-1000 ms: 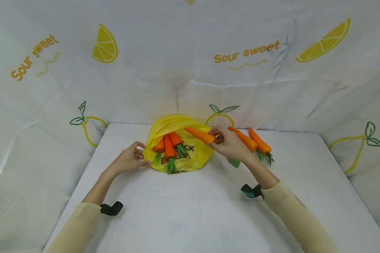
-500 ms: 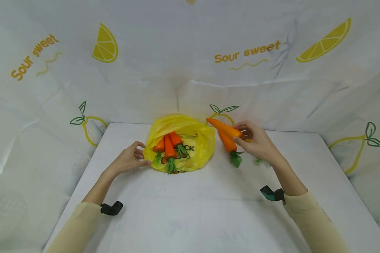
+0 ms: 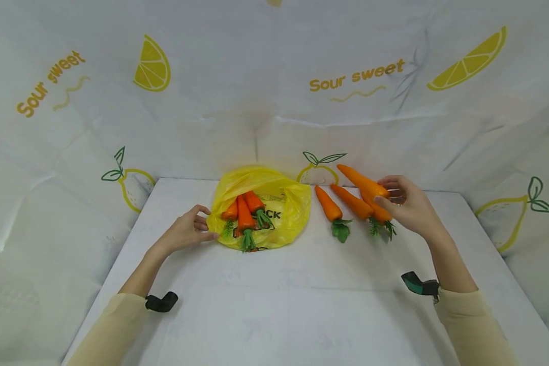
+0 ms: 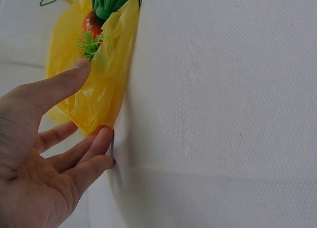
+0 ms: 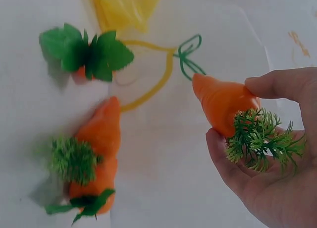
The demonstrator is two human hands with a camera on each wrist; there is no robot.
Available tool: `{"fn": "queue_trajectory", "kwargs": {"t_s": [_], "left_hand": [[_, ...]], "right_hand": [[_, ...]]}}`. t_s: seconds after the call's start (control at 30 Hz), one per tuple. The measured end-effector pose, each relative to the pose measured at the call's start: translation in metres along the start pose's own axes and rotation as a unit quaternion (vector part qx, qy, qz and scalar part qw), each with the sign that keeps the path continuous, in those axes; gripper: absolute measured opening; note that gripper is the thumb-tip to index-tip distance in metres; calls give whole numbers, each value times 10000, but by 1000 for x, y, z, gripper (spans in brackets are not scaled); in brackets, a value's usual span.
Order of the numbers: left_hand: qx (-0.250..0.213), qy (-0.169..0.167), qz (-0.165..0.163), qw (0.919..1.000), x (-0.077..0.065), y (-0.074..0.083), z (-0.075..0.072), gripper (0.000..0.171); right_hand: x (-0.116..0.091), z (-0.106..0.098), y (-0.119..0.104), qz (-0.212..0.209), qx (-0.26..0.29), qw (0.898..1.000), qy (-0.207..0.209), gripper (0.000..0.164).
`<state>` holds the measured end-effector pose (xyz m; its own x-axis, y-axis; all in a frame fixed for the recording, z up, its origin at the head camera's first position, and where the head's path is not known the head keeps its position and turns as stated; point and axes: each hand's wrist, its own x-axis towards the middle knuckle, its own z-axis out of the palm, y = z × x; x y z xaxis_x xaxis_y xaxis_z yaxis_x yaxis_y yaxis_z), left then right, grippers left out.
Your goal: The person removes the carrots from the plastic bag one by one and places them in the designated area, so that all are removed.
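Note:
A yellow plastic bag [image 3: 290,221] lies on the table with its mouth facing me. Inside are three orange-red carrots [image 3: 244,213], their green tops toward me. At the bag's left edge my left hand [image 3: 183,231] touches the plastic with its fingertips, thumb spread apart from the fingers. My right hand [image 3: 409,207] holds an orange carrot [image 3: 359,179] by its thick end, between thumb and fingers, tip pointing away to the left. Its feathery green top [image 5: 260,139] shows in the right wrist view. Beneath it, three carrots [image 3: 328,203] lie to the right of the bag, one partly covered.
The white tabletop [image 3: 274,315] extends toward me and out to both sides. A white cloth [image 3: 238,127] printed with lemons hangs right behind the bag and carrots. Each wrist carries a small dark camera [image 3: 161,302].
My right hand has carried the carrot rightward, from beside the bag's mouth to above the rightmost loose carrots. The left hand, the bag and the carrots in it have stayed still.

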<state>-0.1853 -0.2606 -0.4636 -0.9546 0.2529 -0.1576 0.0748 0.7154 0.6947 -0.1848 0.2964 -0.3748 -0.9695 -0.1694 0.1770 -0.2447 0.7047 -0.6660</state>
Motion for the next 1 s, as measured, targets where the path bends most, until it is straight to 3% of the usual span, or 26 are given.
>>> {"fn": "queue_trajectory", "kwargs": {"t_s": [0.4,0.7,1.0], "left_hand": [[-35,22,-27,10000,-1,2,0,69],[17,30,8,10000,-1,2,0,68],[-31,21,-1,10000,-1,2,0,68]], "right_hand": [[-11,-23,53,853,-138,9962,-54,55],[-14,-19,89,1197,-63,9927,-141,57],[-14,-12,109,1313,-126,9911,-169,57]]}}
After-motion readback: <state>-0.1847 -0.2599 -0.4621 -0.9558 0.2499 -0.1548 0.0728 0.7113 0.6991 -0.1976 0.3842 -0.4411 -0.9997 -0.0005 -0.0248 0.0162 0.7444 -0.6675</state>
